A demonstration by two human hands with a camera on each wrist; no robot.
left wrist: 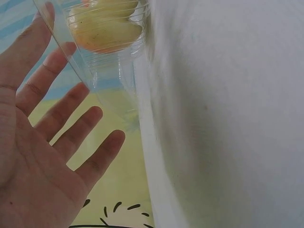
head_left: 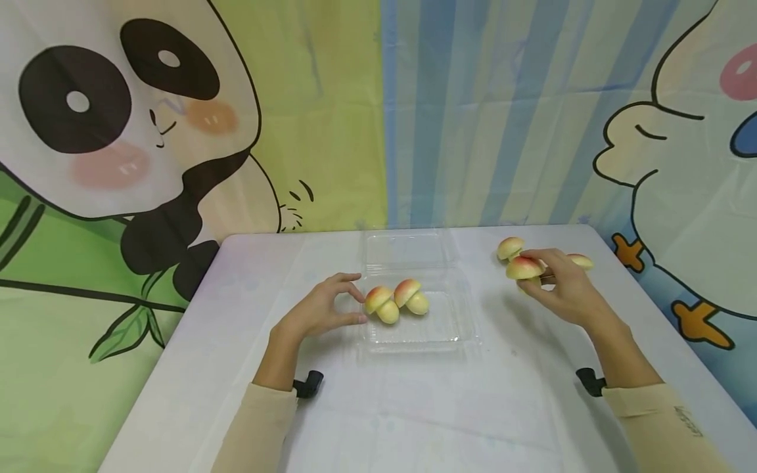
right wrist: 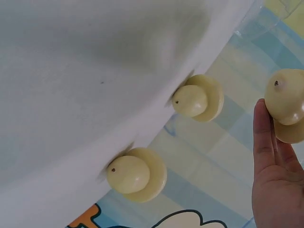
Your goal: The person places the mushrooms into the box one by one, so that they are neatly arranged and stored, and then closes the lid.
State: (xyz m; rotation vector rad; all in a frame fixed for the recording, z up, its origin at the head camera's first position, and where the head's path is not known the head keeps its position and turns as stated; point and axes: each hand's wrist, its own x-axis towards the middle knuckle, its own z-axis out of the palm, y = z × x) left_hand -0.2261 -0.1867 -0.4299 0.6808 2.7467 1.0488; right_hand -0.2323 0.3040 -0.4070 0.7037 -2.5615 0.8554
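Observation:
A clear plastic clamshell box (head_left: 446, 328) lies with its lid folded back. Two toy mushrooms with red-yellow caps, one on the left (head_left: 387, 311) and one beside it (head_left: 417, 303), lie inside its left half. At the box's left side is my left hand (head_left: 319, 307), its fingers spread and the fingertips at the clear wall; whether they touch it I cannot tell. My right hand (head_left: 564, 289) pinches a third mushroom (head_left: 524, 268) above the table. Its rounded pale stem (right wrist: 285, 95) shows in the right wrist view.
Two more mushrooms stand on the table (head_left: 414, 407) at the back right, one left of the right hand (head_left: 510, 247), the other partly behind it (head_left: 581, 261). A cartoon-printed curtain (head_left: 331, 118) hangs along the table's far edge.

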